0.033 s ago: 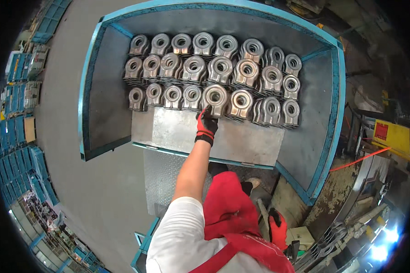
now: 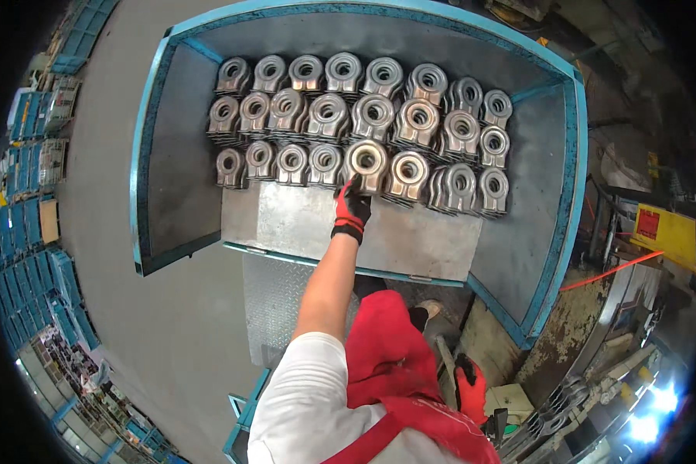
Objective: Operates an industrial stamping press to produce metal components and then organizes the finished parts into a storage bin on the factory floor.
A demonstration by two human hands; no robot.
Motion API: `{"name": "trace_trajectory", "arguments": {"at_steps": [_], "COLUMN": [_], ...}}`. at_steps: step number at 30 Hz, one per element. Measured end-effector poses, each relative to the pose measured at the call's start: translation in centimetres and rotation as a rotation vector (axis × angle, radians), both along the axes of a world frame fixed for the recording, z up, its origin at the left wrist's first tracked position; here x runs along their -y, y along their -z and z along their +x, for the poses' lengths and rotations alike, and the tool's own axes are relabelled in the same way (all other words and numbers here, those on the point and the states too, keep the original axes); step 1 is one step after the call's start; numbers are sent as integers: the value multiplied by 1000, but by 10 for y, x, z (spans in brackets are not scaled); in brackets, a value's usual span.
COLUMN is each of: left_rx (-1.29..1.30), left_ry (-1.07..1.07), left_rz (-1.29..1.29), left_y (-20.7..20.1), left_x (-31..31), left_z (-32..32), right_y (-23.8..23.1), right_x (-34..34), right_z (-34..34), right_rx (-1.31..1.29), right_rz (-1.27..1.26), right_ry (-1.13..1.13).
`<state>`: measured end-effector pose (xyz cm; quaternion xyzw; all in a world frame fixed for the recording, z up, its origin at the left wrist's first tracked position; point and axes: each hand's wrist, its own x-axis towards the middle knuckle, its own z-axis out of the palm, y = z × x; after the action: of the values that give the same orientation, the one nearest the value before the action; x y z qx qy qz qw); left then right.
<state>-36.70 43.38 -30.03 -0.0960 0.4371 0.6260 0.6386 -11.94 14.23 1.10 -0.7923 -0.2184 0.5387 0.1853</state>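
Stacks of stamped metal brackets (image 2: 375, 112), each with a round ring and a flat tab, stand in three rows in a blue-rimmed metal bin. My left hand (image 2: 351, 207), in a red and black glove, reaches in to the front row. Its fingers are closed at the tab of one metal bracket (image 2: 366, 161) on top of a stack; the thumb shows on the tab, the other fingertips are hidden. Down by my right side is my right hand (image 2: 472, 387), gloved alike, near a pale bar (image 2: 447, 363). How its fingers are set is unclear.
High walls of the blue-rimmed bin (image 2: 179, 155) enclose the stacks on three sides; a low front edge (image 2: 317, 263) lies under my left forearm. Machinery with bright glare (image 2: 649, 417) is at lower right, beside a yellow panel (image 2: 665, 236). Blue crates (image 2: 35, 278) line the far left.
My left hand and the bracket at its fingers have shifted very slightly away from me, and the bracket's ring catches more light. My right hand stays in place.
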Motion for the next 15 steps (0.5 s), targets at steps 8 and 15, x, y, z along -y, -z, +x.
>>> {"name": "trace_trajectory", "arguments": {"at_steps": [8,15], "left_rx": [-371,-1479], "left_ry": [675,717], "left_rz": [-402,-31], "left_y": [9,83], "left_x": [-11,-13], "left_z": [-27,-28], "right_y": [24,12], "right_x": [6,-2], "right_z": [-10,-19], "right_rx": [56,74], "right_rz": [5,-14], "right_ry": [-105,16]}}
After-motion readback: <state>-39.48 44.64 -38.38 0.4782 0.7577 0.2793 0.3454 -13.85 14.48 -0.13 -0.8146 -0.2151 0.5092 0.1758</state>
